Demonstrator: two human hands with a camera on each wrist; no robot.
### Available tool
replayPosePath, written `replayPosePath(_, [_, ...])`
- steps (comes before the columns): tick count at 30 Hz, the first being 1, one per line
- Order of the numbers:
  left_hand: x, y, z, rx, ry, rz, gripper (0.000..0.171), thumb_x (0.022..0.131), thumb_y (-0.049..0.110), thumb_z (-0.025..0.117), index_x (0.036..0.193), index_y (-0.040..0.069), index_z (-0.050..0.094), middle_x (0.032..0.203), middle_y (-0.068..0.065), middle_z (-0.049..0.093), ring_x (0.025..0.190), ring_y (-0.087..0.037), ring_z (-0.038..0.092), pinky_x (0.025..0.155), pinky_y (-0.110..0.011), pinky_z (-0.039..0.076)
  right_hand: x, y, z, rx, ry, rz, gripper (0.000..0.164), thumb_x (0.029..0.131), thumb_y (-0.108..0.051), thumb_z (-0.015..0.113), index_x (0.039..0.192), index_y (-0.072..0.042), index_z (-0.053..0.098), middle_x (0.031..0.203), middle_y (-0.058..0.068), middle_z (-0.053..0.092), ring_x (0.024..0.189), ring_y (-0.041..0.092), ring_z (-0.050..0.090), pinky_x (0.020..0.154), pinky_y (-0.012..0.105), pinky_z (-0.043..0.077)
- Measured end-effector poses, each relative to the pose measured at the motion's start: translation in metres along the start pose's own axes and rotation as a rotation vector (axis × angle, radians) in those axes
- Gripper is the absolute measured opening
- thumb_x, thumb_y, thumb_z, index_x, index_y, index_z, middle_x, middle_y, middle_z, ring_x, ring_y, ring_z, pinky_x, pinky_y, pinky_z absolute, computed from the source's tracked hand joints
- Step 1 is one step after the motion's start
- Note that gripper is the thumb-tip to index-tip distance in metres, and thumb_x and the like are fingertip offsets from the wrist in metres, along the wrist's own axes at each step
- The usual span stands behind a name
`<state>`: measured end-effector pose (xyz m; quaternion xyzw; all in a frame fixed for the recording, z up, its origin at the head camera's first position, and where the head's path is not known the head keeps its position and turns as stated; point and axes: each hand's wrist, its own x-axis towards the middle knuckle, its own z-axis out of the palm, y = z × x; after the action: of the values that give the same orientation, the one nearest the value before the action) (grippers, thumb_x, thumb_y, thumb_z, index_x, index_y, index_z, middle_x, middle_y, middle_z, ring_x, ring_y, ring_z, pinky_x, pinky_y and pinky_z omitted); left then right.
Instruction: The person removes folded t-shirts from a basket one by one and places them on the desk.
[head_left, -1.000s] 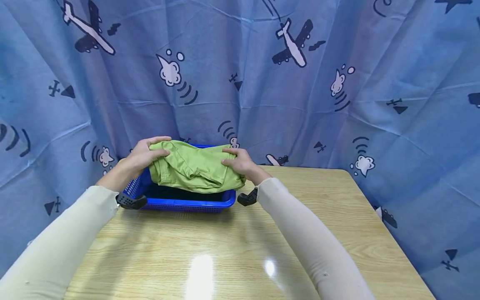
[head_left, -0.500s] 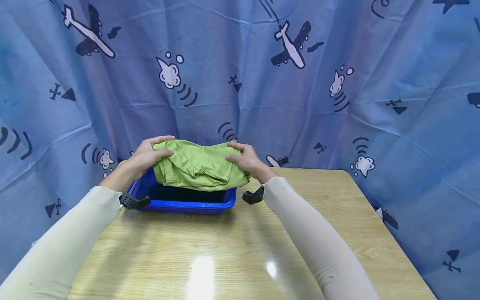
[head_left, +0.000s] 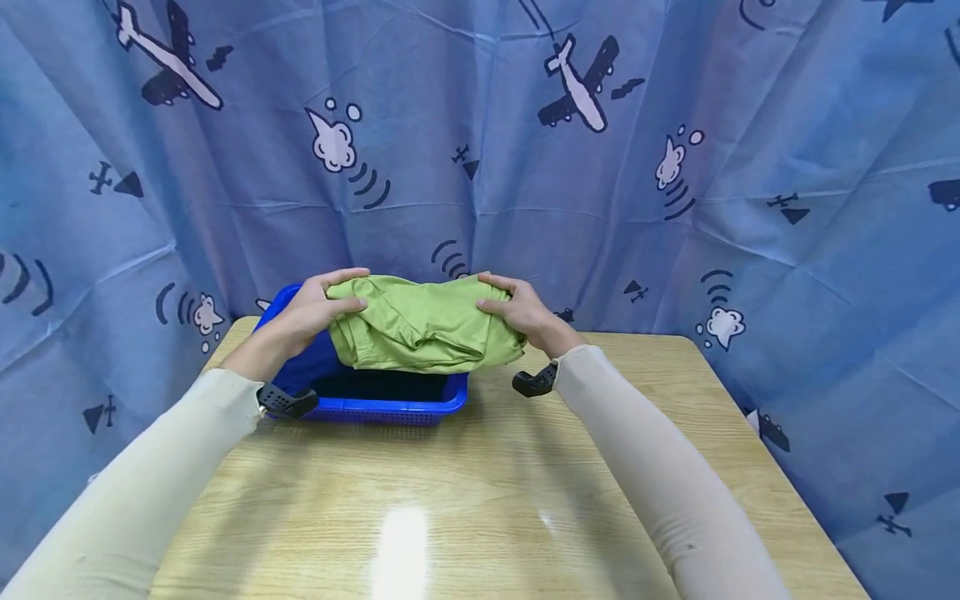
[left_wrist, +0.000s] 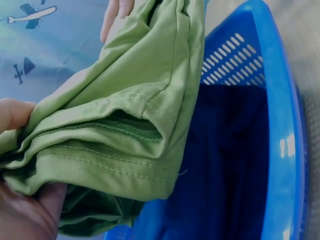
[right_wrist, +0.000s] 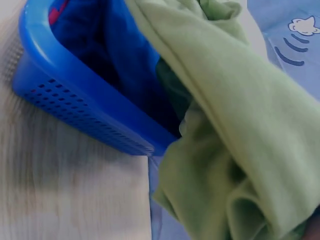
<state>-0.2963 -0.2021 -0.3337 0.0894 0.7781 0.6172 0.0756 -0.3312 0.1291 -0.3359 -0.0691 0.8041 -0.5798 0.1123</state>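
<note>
A light green garment (head_left: 427, 321) with stitched hems, folded into a bundle, is held up between both hands over the blue plastic basket (head_left: 390, 407). My left hand (head_left: 311, 310) pinches its left end between thumb and fingers. At the other end, my right hand (head_left: 528, 312) grips the cloth the same way, past the basket's right side. The left wrist view shows stitched hem layers and a darker green fold (left_wrist: 95, 212) hanging underneath. Only a sliver of the right hand shows at the right wrist view's lower corner.
Dark blue cloth (left_wrist: 225, 165) lies inside the basket, with a small red patch (right_wrist: 56, 12) near one corner. The basket stands on a wooden table (head_left: 480, 483), towards the back left. A blue airplane-print curtain (head_left: 480, 167) hangs behind.
Both hands have moved right and slightly up with the green garment, so its right end now reaches farther beyond the basket. More of the basket's left side shows.
</note>
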Motion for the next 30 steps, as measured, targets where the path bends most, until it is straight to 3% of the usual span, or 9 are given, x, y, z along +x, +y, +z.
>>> replayPosePath(4, [0.001,0.003,0.004,-0.024,-0.008,0.002,0.061,0.098,0.012,0.064,0.155,0.012,0.042,0.101,0.013,0.066,0.080,0.000,0.066,0.076,-0.019,0.055,-0.001,-0.001,-0.008,0.003,-0.003,0.009,0.058,0.100,-0.011,0.063,0.154,-0.021,0.045,0.160,0.006,0.042,0.072,0.003,0.064,0.067,0.018,0.055])
replayPosePath(7, [0.003,0.004,0.008,-0.024,-0.010,0.005,0.061,0.098,0.012,0.064,0.154,0.013,0.043,0.107,0.011,0.064,0.083,0.000,0.066,0.077,-0.018,0.055,-0.002,-0.002,-0.014,0.004,-0.003,0.014,0.059,0.100,-0.011,0.062,0.155,-0.022,0.044,0.149,0.014,0.052,0.070,0.004,0.064,0.066,0.019,0.055])
replayPosePath(14, [0.012,0.010,0.019,-0.024,-0.015,0.031,0.062,0.097,0.011,0.064,0.154,0.016,0.043,0.119,0.003,0.061,0.090,0.000,0.064,0.080,-0.017,0.054,-0.004,-0.004,-0.030,-0.003,0.016,0.014,0.058,0.101,-0.013,0.063,0.155,-0.025,0.044,0.141,0.015,0.057,0.070,0.003,0.066,0.067,0.020,0.056])
replayPosePath(23, [0.020,0.012,0.044,-0.074,-0.026,0.041,0.064,0.094,0.005,0.064,0.154,0.015,0.043,0.138,-0.012,0.056,0.093,-0.001,0.062,0.081,-0.015,0.052,-0.012,0.000,-0.055,-0.005,0.031,0.040,0.059,0.101,-0.015,0.062,0.155,-0.027,0.042,0.134,0.009,0.059,0.070,0.003,0.067,0.067,0.020,0.057])
replayPosePath(30, [0.028,0.017,0.061,-0.083,-0.040,0.056,0.063,0.094,0.004,0.064,0.153,0.015,0.045,0.142,-0.014,0.055,0.097,-0.004,0.061,0.082,-0.017,0.052,-0.016,0.006,-0.071,0.003,0.044,0.048,0.061,0.101,-0.015,0.062,0.157,-0.025,0.039,0.118,-0.003,0.061,0.072,0.003,0.068,0.068,0.021,0.058])
